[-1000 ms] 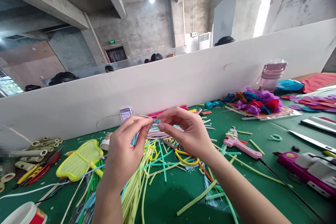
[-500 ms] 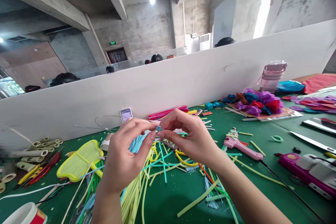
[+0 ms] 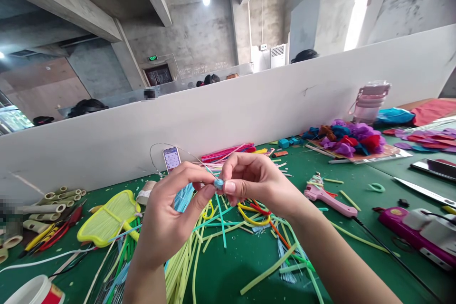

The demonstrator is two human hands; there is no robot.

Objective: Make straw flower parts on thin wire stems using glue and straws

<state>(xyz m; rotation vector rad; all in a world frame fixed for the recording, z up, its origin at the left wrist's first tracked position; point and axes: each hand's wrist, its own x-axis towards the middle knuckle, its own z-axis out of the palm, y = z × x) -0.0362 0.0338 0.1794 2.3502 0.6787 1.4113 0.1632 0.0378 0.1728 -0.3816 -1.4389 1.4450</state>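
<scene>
A small light-blue piece (image 3: 218, 184), too small to name surely, sits between the fingertips of both hands above the table. My left hand (image 3: 174, 211) is closed, thumb and forefinger pinching its left side. From the other side my right hand (image 3: 254, 183) pinches it too, the remaining fingers curled in. A thin wire (image 3: 170, 143) arcs from the fingertips up and leftward, its far end near the left knuckles. Beneath the hands lie yellow-handled scissors (image 3: 254, 221), a bundle of pale yellow strips (image 3: 181, 261) and light-blue fibres (image 3: 183, 197), partly hidden by the left hand.
A phone (image 3: 171, 158) leans against the white partition (image 3: 228, 109). A pink glue gun (image 3: 331, 201), a purple power strip (image 3: 416, 230) and a pile of fabric petals (image 3: 351, 138) lie right. Left are a yellow net-like piece (image 3: 107, 218), pliers (image 3: 53, 232) and a white cup (image 3: 32, 292).
Both hands have shifted slightly down, the right one turning so its thumb faces me. More of the blue piece shows, and the wire now arcs higher, across the phone.
</scene>
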